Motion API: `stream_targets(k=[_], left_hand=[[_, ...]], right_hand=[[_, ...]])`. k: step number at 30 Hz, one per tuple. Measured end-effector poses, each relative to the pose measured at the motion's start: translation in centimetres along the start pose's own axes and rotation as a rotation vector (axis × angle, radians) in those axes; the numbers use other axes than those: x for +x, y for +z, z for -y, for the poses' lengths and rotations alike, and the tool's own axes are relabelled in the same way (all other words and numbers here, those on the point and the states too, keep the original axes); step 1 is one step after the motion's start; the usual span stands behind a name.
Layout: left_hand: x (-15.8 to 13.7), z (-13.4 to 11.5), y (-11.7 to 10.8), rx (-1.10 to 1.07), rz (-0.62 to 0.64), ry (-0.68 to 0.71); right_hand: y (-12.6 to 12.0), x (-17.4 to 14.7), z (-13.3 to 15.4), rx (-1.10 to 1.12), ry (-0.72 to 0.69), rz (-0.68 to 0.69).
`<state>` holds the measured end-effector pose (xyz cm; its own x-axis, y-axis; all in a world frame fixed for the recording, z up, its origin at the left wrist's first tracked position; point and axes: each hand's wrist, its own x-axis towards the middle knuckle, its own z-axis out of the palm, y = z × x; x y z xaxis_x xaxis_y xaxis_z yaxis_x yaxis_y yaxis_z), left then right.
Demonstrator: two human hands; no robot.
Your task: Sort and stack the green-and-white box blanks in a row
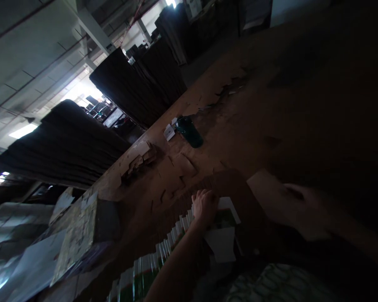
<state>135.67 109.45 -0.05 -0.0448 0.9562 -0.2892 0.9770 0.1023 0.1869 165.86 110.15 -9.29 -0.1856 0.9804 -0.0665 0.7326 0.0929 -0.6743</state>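
Observation:
My left hand (204,206) lies on the far end of a slanting row of overlapping flat card blanks (149,264), white and green. Its fingers are bent over the edge of the end card blank (225,216), whose white flaps stick out beside the wrist. Off to the right, my right hand (307,203) grips a plain brown-grey piece of cardboard (271,195), blurred by motion and apart from the row. Dim light hides much of the right fingers.
A dark green bottle (190,132) stands on the brown table (229,142) beside a small white box (169,132). Cardboard scraps (138,161) lie near the far edge. A block-like carton stack (82,235) is at left. Tall dark stacks (59,147) rise behind.

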Motion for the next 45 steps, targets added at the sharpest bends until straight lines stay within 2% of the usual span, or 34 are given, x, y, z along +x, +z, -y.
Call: stream_targets(k=[2,5,8,10,15,20,21,23,26,29,31,33,35,36,38,39,41,43,44,45], left_hand=[[0.0,0.2,0.0,-0.013,-0.015,-0.005],[0.0,0.4,0.3,-0.023,-0.035,-0.007],[0.0,0.4,0.7,-0.016,-0.044,0.005],[0.0,0.4,0.9,0.007,-0.042,0.014],[0.1,0.3,1.1,0.056,-0.032,0.037],[-0.1,-0.5,1.4,0.088,-0.040,0.016],[-0.2,-0.8,1.6,0.084,-0.046,0.026],[-0.2,-1.2,2.0,0.077,-0.046,0.068],[-0.1,-1.1,2.6,0.084,-0.002,0.122],[0.3,-0.6,3.0,0.087,0.030,0.144],[0.4,-0.4,3.2,0.090,0.026,0.142],[0.5,-0.4,3.3,0.087,0.014,0.125],[0.5,-0.6,3.2,0.066,0.018,0.110],[0.5,-0.7,3.0,0.044,0.024,0.106],[0.6,-0.9,2.2,-0.033,0.024,0.079],[0.6,-0.9,1.5,-0.085,0.018,0.055],[0.7,-0.9,0.0,-0.166,-0.027,0.007],[0.7,-0.8,-1.4,-0.119,-0.122,-0.010],[0.6,-0.7,-1.9,-0.052,-0.157,0.002],[0.5,-0.7,-2.1,0.025,-0.172,0.021]], right_hand=[[2.0,-0.5,2.7,0.079,-0.065,0.082],[6.8,-2.0,5.4,0.080,-0.189,0.159],[11.2,-3.6,4.9,0.005,-0.274,0.168],[12.8,-4.2,3.9,-0.004,-0.298,0.149],[13.3,-4.4,3.7,-0.052,-0.405,0.039],[14.0,-4.7,5.4,-0.248,-0.508,-0.188],[14.2,-4.8,5.6,-0.259,-0.503,-0.200],[14.4,-4.8,6.0,-0.219,-0.464,-0.130],[12.8,-4.0,6.0,-0.109,-0.414,0.056],[8.8,-2.8,4.2,-0.052,-0.374,0.179],[5.9,-2.3,1.5,-0.110,-0.329,0.148],[3.3,-2.0,-1.4,-0.237,-0.276,0.025],[1.2,-1.8,-2.7,-0.309,-0.189,-0.047],[0.3,-1.6,-2.2,-0.291,-0.138,-0.032],[-1.1,-1.2,1.3,-0.134,-0.073,0.081],[-1.7,-1.0,4.1,-0.002,-0.065,0.172],[-2.2,-0.7,10.2,0.295,-0.171,0.311],[-1.9,-0.8,14.8,0.463,-0.106,0.577],[-1.5,-0.9,15.7,0.471,-0.071,0.682],[-1.2,-1.0,15.6,0.427,-0.042,0.728]])
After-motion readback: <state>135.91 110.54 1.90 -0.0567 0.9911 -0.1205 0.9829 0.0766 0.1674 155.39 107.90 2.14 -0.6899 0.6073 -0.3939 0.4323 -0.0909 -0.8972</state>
